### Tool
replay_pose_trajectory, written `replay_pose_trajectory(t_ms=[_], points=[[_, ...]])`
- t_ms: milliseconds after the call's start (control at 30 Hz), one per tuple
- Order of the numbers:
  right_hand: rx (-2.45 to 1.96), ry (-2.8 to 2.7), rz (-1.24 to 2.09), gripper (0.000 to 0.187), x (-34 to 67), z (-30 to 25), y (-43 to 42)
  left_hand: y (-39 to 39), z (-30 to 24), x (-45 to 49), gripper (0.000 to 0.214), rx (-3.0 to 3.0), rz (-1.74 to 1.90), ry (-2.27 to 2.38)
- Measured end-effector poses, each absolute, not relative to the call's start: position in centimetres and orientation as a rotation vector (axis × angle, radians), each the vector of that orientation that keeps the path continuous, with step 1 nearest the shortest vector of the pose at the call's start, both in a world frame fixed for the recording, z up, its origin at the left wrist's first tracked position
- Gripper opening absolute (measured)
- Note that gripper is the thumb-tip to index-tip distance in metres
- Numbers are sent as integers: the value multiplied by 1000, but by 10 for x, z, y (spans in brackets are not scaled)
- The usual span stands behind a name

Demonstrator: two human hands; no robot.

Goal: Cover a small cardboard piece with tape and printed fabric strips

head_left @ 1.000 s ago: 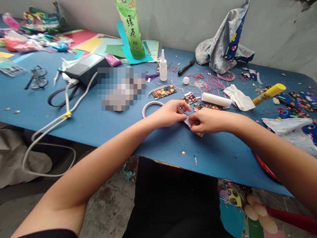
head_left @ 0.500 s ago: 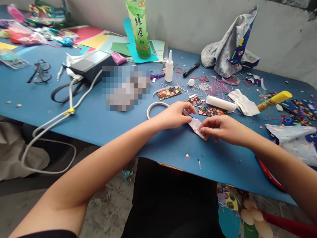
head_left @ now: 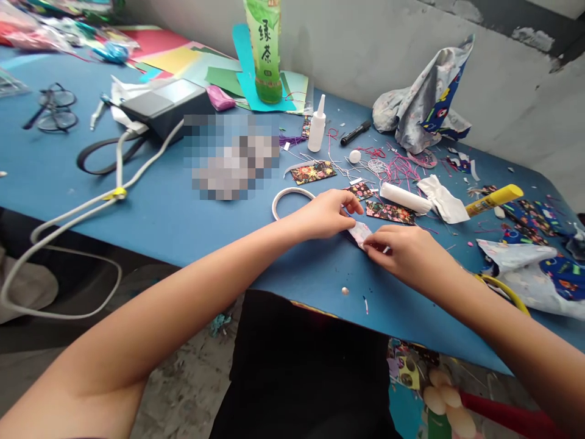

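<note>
A small piece of pale, patterned cloth (head_left: 359,233) lies aslant near the table's front edge, between both hands. At its upper left end my left hand (head_left: 326,214) is closed, with thumb and fingertips on the cloth. The thumb and fingers of my right hand (head_left: 402,247) pinch the lower right end, covering that edge. Partly behind my left wrist lies a roll of white tape (head_left: 276,200). Dark flowered cloth strips (head_left: 390,212) rest just beyond the hands, beside a white roll (head_left: 404,198).
A glue bottle (head_left: 316,131), a black marker (head_left: 355,133) and tangled threads (head_left: 397,167) lie farther back. To the right are a yellow glue stick (head_left: 496,200), crumpled tissue (head_left: 442,198) and cloth scraps (head_left: 521,262). A green tea bottle (head_left: 265,55) stands behind; a cable (head_left: 68,225) hangs at left.
My right hand has shifted its fingers onto the cloth's lower end, where a pale strip showed before. My left hand stays at the upper end. The view has turned slightly.
</note>
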State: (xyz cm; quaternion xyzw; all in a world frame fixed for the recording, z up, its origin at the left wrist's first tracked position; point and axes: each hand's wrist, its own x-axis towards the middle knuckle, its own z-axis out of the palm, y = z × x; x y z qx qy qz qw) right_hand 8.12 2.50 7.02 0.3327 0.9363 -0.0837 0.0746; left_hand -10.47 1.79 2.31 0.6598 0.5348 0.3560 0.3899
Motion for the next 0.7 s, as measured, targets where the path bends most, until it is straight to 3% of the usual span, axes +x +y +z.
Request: replay_pose_trajectory(t_ms=[333,700], points=[[983,2559,282,24,61,78,4,17,25,-104,23,1727,902,1399],[911,2460,372,18,42,81,-4,19,23,-104,21,1739,919,1393]])
